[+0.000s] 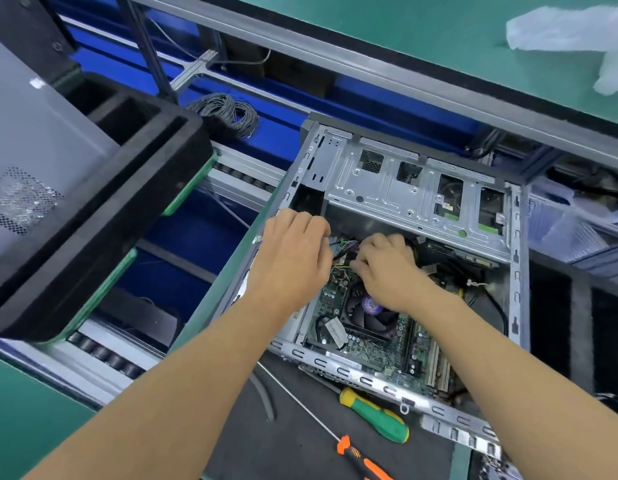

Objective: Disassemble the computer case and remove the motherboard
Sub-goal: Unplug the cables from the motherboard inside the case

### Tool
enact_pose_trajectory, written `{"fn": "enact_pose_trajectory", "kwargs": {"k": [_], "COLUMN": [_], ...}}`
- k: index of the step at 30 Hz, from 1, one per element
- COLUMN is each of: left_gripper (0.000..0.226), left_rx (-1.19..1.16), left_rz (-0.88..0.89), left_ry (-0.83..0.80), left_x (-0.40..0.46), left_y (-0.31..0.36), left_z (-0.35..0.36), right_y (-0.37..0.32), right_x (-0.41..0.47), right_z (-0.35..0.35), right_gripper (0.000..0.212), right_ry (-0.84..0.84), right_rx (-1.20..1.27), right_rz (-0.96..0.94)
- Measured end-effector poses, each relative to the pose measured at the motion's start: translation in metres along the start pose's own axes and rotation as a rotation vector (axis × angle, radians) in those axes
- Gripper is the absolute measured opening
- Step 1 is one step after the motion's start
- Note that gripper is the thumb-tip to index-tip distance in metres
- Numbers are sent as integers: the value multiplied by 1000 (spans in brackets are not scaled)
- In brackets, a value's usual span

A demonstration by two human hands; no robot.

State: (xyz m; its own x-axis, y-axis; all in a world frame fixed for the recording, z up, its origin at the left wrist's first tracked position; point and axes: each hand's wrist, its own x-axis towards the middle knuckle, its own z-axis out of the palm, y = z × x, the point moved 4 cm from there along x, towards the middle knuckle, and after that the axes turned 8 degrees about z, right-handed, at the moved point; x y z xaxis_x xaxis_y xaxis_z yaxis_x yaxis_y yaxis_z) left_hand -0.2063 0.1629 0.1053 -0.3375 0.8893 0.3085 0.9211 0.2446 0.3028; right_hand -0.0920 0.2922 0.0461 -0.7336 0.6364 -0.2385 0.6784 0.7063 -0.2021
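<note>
An open computer case (418,188) lies on its side on the dark mat, its silver drive cage at the far end. Inside lies the green motherboard (376,348) with a black CPU fan (369,313) in its middle. Both my hands reach into the case at the board's far edge. My left hand (293,254) has its fingers curled around a bundle of coloured cables (345,247). My right hand (387,268) pinches the same cable connector from the right, fingertips hidden among the wires.
A green-handled screwdriver (376,415) and an orange-handled one (363,459) lie on the mat in front of the case. A black foam tray (127,216) with another grey case sits on a roller conveyor at left. A coil of grey wire (227,114) lies behind.
</note>
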Motion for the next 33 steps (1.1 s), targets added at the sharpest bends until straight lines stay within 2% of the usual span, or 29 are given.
{"fn": "enact_pose_trajectory", "kwargs": {"k": [3,6,9,10,12,15,17,21,24,28,33], "left_gripper": [15,16,16,15,14,11,10,9,8,7,6], "left_rx": [2,-3,8,8,7,8,5,5,7,8,10], "left_rz": [-1,-3,0,-1,-1,-2,-6,-13,-12,-9,-7], "left_ry": [1,0,-10,-10,-8,-11,-9,-6,-7,13,17], "left_x": [0,0,0,1,1,2,2,2,2,2,1], "left_y": [-1,-1,-1,-1,-1,-1,-1,-2,-1,0,0], "left_z": [0,0,1,1,1,2,3,3,2,1,0], "right_y": [3,7,22,27,35,39,42,38,35,40,42], "right_x": [-9,-12,-12,-12,-13,-16,-16,-13,-11,-8,-1], "right_z": [5,4,-3,-4,-6,-7,-5,0,11,13,10], "right_gripper": [26,22,5,6,22,36,45,42,56,48,42], "right_ry": [47,18,-36,-54,-66,14,46,133,62,8,23], "right_rx": [53,68,111,115,127,69,86,234,283,237,102], "right_rz": [-61,-64,-2,2,-8,-43,5,98,206,315,337]}}
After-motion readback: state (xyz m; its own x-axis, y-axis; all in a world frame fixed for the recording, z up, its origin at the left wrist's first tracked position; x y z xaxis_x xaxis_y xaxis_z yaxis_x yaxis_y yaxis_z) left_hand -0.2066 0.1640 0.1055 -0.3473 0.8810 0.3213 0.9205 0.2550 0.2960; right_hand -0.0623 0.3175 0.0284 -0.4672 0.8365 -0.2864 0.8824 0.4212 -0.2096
